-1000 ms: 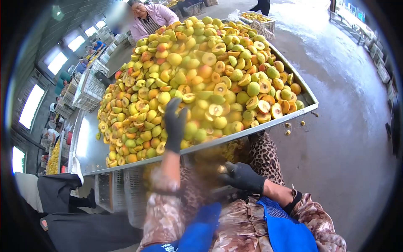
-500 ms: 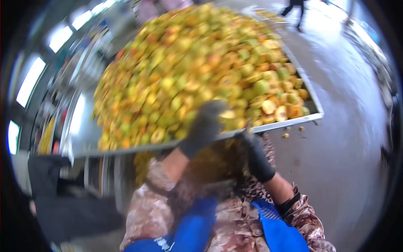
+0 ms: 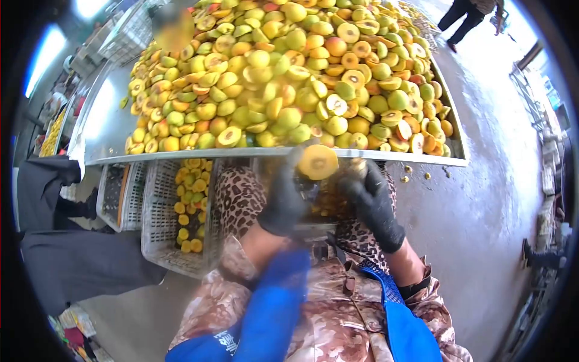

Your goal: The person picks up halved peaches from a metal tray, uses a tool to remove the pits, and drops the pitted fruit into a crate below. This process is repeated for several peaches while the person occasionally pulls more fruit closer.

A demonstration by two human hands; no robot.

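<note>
In the head view my left hand [image 3: 282, 199], in a dark glove, holds a yellow peach half [image 3: 318, 161] with its cut face up, just in front of the table's near edge. My right hand [image 3: 375, 208], also gloved, is closed close beside it. A small brownish thing shows at its fingertips, too blurred to name. A large heap of halved peaches [image 3: 259, 84] lies on the metal table [image 3: 277, 155] beyond both hands. Below the hands, between my knees, a container with yellowish contents is partly hidden and blurred.
A grey plastic crate [image 3: 181, 256] with peach halves stands to the left of my leg, another crate [image 3: 123, 196] beside it. A person's dark-clad legs [image 3: 90, 259] are at the left. Another person [image 3: 464, 18] stands at the far right on the wet floor [image 3: 482, 199].
My left hand has drawn back from the heap towards me and now holds a peach half. My right hand stays near the table edge. The view has tilted downward.
</note>
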